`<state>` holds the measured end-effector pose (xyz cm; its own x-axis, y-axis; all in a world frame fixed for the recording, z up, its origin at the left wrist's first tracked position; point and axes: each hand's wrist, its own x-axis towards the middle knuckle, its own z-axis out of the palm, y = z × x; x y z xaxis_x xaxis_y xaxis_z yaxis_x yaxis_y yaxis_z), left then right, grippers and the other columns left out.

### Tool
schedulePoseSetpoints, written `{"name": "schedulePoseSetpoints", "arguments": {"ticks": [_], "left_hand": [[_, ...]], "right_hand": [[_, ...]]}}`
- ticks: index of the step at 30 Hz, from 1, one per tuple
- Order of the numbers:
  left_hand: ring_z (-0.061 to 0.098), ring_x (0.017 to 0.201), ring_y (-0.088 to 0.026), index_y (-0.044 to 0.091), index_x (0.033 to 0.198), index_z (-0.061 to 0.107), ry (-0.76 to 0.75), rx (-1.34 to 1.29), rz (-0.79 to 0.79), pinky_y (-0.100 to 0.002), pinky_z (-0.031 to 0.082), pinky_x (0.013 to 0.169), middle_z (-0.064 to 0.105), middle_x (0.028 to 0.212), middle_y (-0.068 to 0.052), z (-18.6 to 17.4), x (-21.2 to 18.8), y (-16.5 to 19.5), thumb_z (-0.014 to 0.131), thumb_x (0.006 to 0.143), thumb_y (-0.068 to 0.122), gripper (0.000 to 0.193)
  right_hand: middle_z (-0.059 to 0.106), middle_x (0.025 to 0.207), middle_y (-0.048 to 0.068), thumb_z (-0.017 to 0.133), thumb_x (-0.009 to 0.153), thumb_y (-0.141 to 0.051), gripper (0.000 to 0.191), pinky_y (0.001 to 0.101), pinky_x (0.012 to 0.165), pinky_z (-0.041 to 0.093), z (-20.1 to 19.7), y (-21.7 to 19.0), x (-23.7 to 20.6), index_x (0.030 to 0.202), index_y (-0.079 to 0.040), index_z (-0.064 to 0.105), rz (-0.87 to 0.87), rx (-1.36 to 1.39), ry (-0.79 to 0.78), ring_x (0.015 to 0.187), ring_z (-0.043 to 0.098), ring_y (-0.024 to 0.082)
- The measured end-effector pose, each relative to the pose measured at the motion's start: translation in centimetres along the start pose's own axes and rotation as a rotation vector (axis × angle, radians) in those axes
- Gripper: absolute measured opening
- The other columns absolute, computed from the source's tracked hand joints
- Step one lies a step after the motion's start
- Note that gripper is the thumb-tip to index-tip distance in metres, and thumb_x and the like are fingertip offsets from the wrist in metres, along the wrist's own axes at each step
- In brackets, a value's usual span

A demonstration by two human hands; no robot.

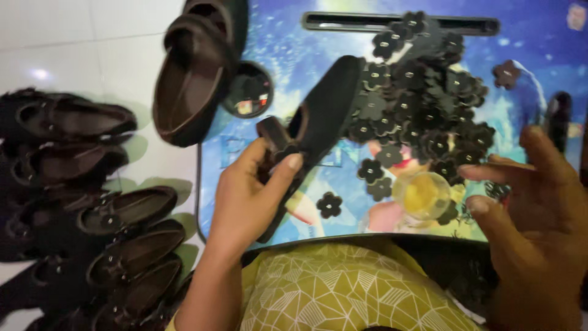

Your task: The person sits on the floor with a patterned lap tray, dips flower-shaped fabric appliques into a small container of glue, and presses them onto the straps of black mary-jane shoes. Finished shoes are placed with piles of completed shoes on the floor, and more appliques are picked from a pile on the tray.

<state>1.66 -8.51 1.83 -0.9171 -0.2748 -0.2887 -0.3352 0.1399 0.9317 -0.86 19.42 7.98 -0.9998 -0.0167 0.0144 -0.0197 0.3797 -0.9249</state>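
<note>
My left hand (248,196) grips a black flat shoe (321,116) by its heel end, holding it tilted above a low table with a colourful printed top (288,37). My right hand (533,208) hovers at the right with fingers spread, holding nothing, close to a pile of black flower-shaped ornaments (422,92). A small round container of yellowish glue (421,194) stands on the table between the two hands. One loose black flower (329,204) lies near the shoe's heel.
Several dark brown flat shoes (122,214) lie in a row on the white tiled floor at the left. Two more shoes (196,67) overlap the table's left edge beside a round black lid (248,91). A yellow patterned cloth (343,288) covers my lap.
</note>
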Motion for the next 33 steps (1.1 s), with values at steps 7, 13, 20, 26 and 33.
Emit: {"name": "schedulePoseSetpoints", "arguments": {"ticks": [7, 13, 20, 26, 33], "left_hand": [[0.048, 0.077, -0.004, 0.002, 0.105, 0.071, -0.035, -0.052, 0.0, -0.023, 0.042, 0.067, 0.059, 0.081, 0.006, -0.6, 0.6, -1.5, 0.058, 0.105, 0.034, 0.035], [0.051, 0.083, -0.007, 0.001, 0.099, 0.069, -0.008, -0.093, 0.025, -0.026, 0.045, 0.075, 0.063, 0.087, 0.003, -0.9, 0.6, -2.4, 0.04, 0.11, 0.047, 0.055], [0.051, 0.083, -0.006, 0.0, 0.097, 0.066, -0.019, -0.093, 0.054, -0.025, 0.045, 0.075, 0.061, 0.086, 0.003, -0.9, 0.9, -2.6, 0.041, 0.111, 0.045, 0.053], [0.046, 0.07, -0.004, 0.002, 0.1, 0.071, -0.078, -0.182, -0.026, -0.022, 0.038, 0.06, 0.058, 0.076, 0.007, -0.3, 0.7, -1.5, 0.067, 0.099, 0.026, 0.025], [0.047, 0.062, -0.004, 0.001, 0.089, 0.068, 0.131, 0.158, 0.131, -0.024, 0.039, 0.054, 0.06, 0.069, 0.002, 0.5, -0.5, 0.0, 0.078, 0.093, 0.019, 0.021]], "right_hand": [[0.071, 0.124, 0.011, 0.077, 0.085, -0.003, 0.088, 0.0373, 0.101, 0.053, 2.3, 2.8, -0.8, 0.159, -0.001, 0.03, -0.179, -0.137, -0.284, 0.112, 0.071, 0.02], [0.072, 0.125, 0.013, 0.086, 0.087, -0.012, 0.09, 0.0391, 0.1, 0.052, 8.4, 2.5, 0.3, 0.156, 0.002, 0.03, -0.647, -0.245, -0.364, 0.115, 0.068, 0.028], [0.074, 0.11, 0.008, 0.085, 0.09, -0.005, 0.081, 0.0385, 0.096, 0.053, 11.8, 2.8, 1.2, 0.155, 0.002, 0.038, -0.7, -0.285, -0.292, 0.103, 0.069, 0.026], [0.076, 0.099, 0.006, 0.077, 0.092, 0.001, 0.079, 0.0338, 0.091, 0.059, 8.6, 3.5, 0.8, 0.158, 0.001, 0.033, -0.414, 0.041, -0.356, 0.096, 0.074, 0.018], [0.072, 0.098, 0.012, 0.077, 0.084, 0.006, 0.085, 0.0293, 0.073, 0.058, -0.1, 4.4, -1.2, 0.156, 0.008, 0.032, -0.051, 0.271, 0.421, 0.084, 0.071, 0.017]]}}
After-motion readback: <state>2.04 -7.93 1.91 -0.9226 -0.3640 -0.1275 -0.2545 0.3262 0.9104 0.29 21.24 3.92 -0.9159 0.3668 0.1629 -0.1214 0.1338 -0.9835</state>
